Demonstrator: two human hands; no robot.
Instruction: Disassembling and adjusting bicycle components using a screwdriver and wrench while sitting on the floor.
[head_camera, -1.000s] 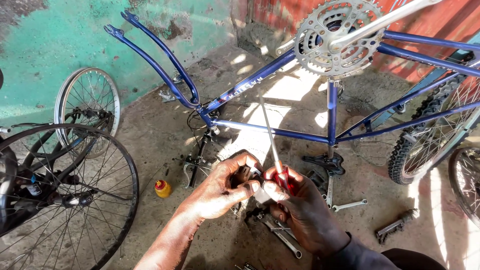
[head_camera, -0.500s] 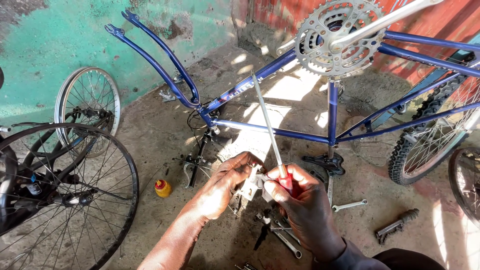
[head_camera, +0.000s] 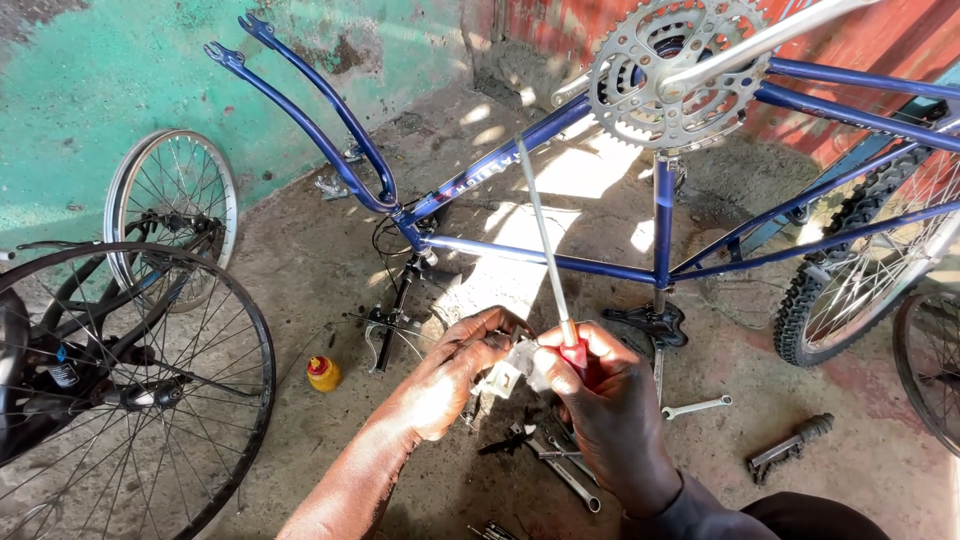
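Holding a small white bike part (head_camera: 508, 375) in my left hand (head_camera: 455, 375), I keep my fingers curled tight around it, low in front of me, above the tools on the ground. My right hand (head_camera: 600, 400) is shut around the red handle of a long screwdriver (head_camera: 545, 255) — its thin metal shaft sticks up and away from me, toward the blue bike frame (head_camera: 560, 262) that stands upside down. I cannot see if any tool end touches the part, because my fingers hide that spot.

I think I am in the middle of working on this little part, with both hands close together. The next move needs a steady grip and a careful small push, so the part does not slip out.

Wrenches (head_camera: 695, 407) lie on the dirt just past my hands. A small yellow bottle with a red cap (head_camera: 323, 373) stands to the left, near a big bare wheel (head_camera: 130, 390).
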